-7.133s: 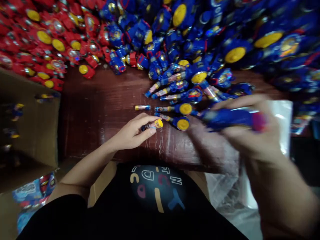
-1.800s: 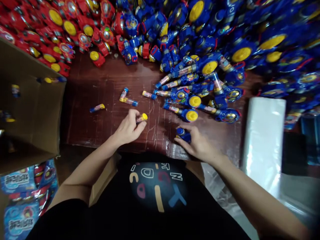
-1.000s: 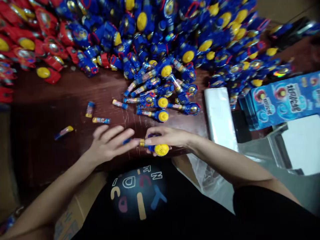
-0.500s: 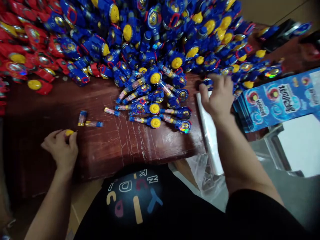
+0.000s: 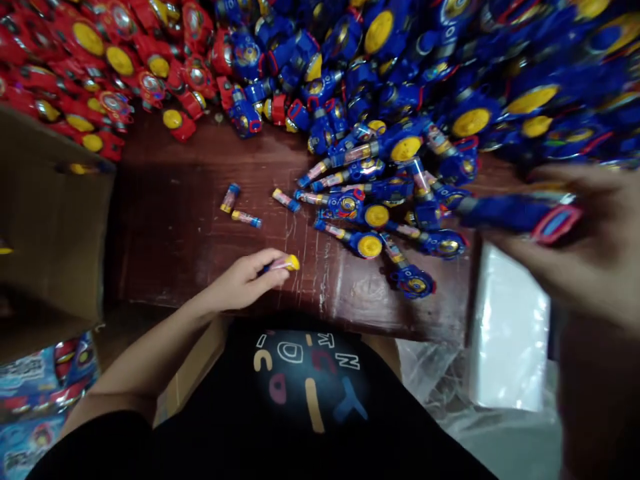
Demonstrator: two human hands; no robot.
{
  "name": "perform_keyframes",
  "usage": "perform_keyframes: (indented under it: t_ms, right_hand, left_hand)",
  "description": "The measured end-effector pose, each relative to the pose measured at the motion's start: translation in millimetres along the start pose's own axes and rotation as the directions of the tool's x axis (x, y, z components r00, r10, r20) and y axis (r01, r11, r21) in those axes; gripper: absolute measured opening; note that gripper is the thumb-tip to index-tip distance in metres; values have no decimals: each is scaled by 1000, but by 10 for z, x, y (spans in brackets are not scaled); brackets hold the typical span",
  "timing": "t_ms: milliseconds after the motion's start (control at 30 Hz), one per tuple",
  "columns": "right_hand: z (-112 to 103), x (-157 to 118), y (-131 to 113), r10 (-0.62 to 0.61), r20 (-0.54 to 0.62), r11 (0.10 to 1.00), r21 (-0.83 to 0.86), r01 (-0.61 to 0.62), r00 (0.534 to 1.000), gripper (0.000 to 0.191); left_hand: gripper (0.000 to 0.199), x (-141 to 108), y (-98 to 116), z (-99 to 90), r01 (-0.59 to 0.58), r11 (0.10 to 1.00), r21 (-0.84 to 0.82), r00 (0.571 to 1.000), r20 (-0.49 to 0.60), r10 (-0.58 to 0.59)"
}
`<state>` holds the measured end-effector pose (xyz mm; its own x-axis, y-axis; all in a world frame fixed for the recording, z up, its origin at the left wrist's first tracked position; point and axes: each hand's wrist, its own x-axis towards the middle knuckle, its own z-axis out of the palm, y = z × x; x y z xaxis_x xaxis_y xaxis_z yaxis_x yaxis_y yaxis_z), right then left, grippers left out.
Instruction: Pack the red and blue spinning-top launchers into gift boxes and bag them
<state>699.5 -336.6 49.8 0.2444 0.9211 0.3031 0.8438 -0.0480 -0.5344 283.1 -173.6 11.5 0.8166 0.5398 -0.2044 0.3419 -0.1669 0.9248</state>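
Holding a small tube and a blue toy over ground where loose pieces could roll

Three loose tubes lie on the table to the left; being round, they could roll if a hand or sleeve brushed them. The left hand is mostly closed, thumb and fingers pinching a small tube with its yellow end sticking out. That pinch covers little of the tube, so a loose grip might let it slip. Farther right, blue toys with tubes attached lie close together and partly overlap; pulling one could drag its neighbours or knock a tube loose. The right hand is blurred but looks partly curled, its fingers and thumb around a blue toy. A wide swing there might catch the heap or the white plastic stack below.

As for containers, the open cardboard box at far left shows a few small yellow and blue pieces against dark insides; how many it holds, I cannot tell. Toward the right, a clear plastic bag sits crumpled below the table edge, its contents unclear.
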Motion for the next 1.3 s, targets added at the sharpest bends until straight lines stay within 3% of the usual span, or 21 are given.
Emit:
perform_keyframes:
  t_ms: [33, 67, 133, 267, 367, 433, 500, 533, 600, 667, 733, 767, 833, 900, 967, 1067, 1133, 1200, 1300]
  right_hand:
    - [111, -68, -295, -68, 10, 984, 168, 65, 998, 54]
    - [245, -122, -552, -152, 106, 957, 263, 120, 983, 45]
    - [527, -170, -896, -290, 169, 891, 406, 201, 942, 37]
    - [828, -130, -1012, -403, 203, 827, 498, 260, 893, 34]
    - [832, -111, -1002, -407, 186, 804, 538, 254, 894, 31]
    - [830, -123, -1050, -297, 214, 814, 566, 130, 931, 33]
    - [864, -154, -1115, -120, 341, 804, 585, -110, 932, 38]
    - [895, -174, -1142, -30, 437, 763, 591, -262, 899, 41]
    - [976, -221, -1171, 98, 612, 610, 586, -533, 785, 50]
    - [1058, -277, -1169, 151, 692, 455, 585, -672, 706, 58]
    - [1115, -338, -1151, 181, 685, 405, 602, -688, 705, 61]
    - [1129, -369, -1141, 187, 655, 426, 618, -661, 732, 59]
    - [1127, -421, -1125, 154, 505, 545, 673, -500, 849, 53]
    - [1095, -450, -1114, 15, 233, 693, 699, -178, 972, 50]
    - [1056, -453, -1104, -171, -16, 777, 612, 145, 985, 52]
    - [1025, -428, -1093, -359, -153, 823, 413, 390, 921, 49]
    - [1030, -414, -1104, -418, -197, 837, 296, 461, 887, 43]
    - [1053, -407, -1137, -407, -231, 853, 251, 458, 884, 40]
    - [1111, -389, -1199, -195, -138, 892, 387, 234, 971, 38]
  left_hand:
    - [29, 64, 40, 55, -21, 998, -64, 997, 71, 26]
    - [28, 128, 76, 107, -34, 993, -117, 990, 129, 49]
    - [28, 232, 137, 195, -38, 981, -190, 976, 203, 77]
    - [28, 263, 227, 273, -74, 977, -202, 968, 222, 119]
    - [25, 180, 282, 286, -245, 969, -28, 958, 146, 246]
    - [26, 131, 285, 303, -388, 890, 239, 922, 95, 376]
    - [31, 111, 235, 334, -493, 709, 504, 845, 82, 529]
    - [32, 114, 192, 353, -521, 613, 594, 798, 85, 596]
    - [33, 143, 91, 389, -544, 494, 678, 727, 86, 681]
    - [29, 187, 14, 411, -550, 518, 655, 730, 76, 679]
    - [26, 224, 14, 407, -553, 623, 553, 777, 73, 625]
    - [24, 234, 50, 395, -549, 680, 485, 803, 82, 590]
    - [22, 237, 192, 357, -521, 776, 357, 848, 114, 517]
    - [22, 229, 381, 318, -435, 855, 282, 900, 121, 418]
    - [31, 231, 551, 298, -271, 934, 234, 962, 78, 260]
    - [49, 280, 674, 316, -12, 990, 139, 1000, 1, 12]
    - [50, 330, 672, 344, 61, 993, 104, 998, -37, -58]
    - [48, 373, 627, 377, 53, 992, 117, 994, -105, -41]
    - [45, 409, 484, 441, -55, 982, 179, 977, -195, 90]
